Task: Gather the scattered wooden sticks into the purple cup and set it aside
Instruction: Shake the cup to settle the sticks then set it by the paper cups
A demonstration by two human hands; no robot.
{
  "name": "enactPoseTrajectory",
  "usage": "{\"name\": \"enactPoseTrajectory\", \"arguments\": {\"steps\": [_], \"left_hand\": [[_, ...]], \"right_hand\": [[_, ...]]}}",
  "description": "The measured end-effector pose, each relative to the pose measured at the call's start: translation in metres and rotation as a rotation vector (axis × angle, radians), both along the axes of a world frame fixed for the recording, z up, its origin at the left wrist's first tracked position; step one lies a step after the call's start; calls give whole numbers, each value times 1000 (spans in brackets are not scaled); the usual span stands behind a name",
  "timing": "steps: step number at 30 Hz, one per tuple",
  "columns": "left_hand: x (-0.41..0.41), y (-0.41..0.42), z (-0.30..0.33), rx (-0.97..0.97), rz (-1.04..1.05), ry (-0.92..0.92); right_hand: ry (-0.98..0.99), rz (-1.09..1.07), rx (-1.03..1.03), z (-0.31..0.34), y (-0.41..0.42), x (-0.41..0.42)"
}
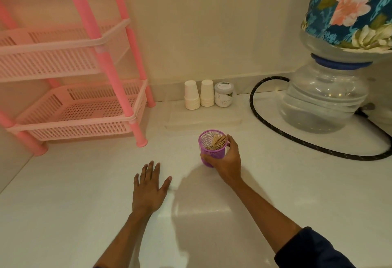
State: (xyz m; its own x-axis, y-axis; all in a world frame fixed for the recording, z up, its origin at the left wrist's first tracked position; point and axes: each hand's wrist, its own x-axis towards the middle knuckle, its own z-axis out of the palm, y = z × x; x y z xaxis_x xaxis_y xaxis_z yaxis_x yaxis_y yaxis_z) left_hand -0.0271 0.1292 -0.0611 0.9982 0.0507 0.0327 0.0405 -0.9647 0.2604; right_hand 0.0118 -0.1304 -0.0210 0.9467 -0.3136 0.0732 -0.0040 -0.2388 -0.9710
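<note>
Nearest the camera, the left hand (149, 185) lies flat on the white countertop (84, 214), fingers straight and spread, holding nothing. Just beyond and to its right, the right hand (226, 159) wraps around the purple cup (210, 147), thumb on the near wall and fingers curled round the far side, close to the rim. The wooden sticks (218, 141) stand bunched inside the mesh, leaning toward the fingers. No loose sticks show on the counter around either hand, so the gathering looks finished and only the setting aside remains.

The risks, as I judge them: the grip sits high on a light cup, so a quick swing could tip it and spill the sticks back out. The leaning bundle could also catch the fingers as they let go. Whether the cup is resting on the surface or slightly lifted I cannot tell.

Beyond the right hand lies a clear shallow tray (203, 119), easy to overlook and easy to bump. Past it, against the wall, stand 2 stacks of paper cups (199, 94) and 1 small jar (224, 94). Far to the right of the hand a black hose (275, 132) loops around a water bottle (324, 102) topped by a floral cover (352, 6). Far left of the left hand stands a pink rack (84, 106) with 2 basket shelves in view
</note>
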Motion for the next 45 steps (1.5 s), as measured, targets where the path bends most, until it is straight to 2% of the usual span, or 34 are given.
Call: {"name": "enactPoseTrajectory", "arguments": {"steps": [4, 7, 11, 15, 19, 27, 37, 45], "left_hand": [[1, 1, -2, -2, 2, -5], [1, 0, -1, 1, 3, -1], [0, -1, 0, 1, 5, 9], [-2, 0, 0, -4, 8, 3], [-1, 0, 1, 0, 4, 7], [-2, 0, -1, -24, 0, -6], [-2, -1, 0, -7, 2, -1], [-2, -2, 6, 18, 4, -8]], "right_hand": [[-46, -248, -205, 3, 22, -10], [41, -316, -256, 7, 31, -7], [32, -324, -296, 8, 34, 0], [-97, -201, -126, 9, 26, 6], [-74, -5, 54, 28, 15, 22], [-100, 161, 246, 61, 0, 40], [-128, 332, 323, 87, -23, 67], [-133, 359, 297, 96, -28, 82]]}}
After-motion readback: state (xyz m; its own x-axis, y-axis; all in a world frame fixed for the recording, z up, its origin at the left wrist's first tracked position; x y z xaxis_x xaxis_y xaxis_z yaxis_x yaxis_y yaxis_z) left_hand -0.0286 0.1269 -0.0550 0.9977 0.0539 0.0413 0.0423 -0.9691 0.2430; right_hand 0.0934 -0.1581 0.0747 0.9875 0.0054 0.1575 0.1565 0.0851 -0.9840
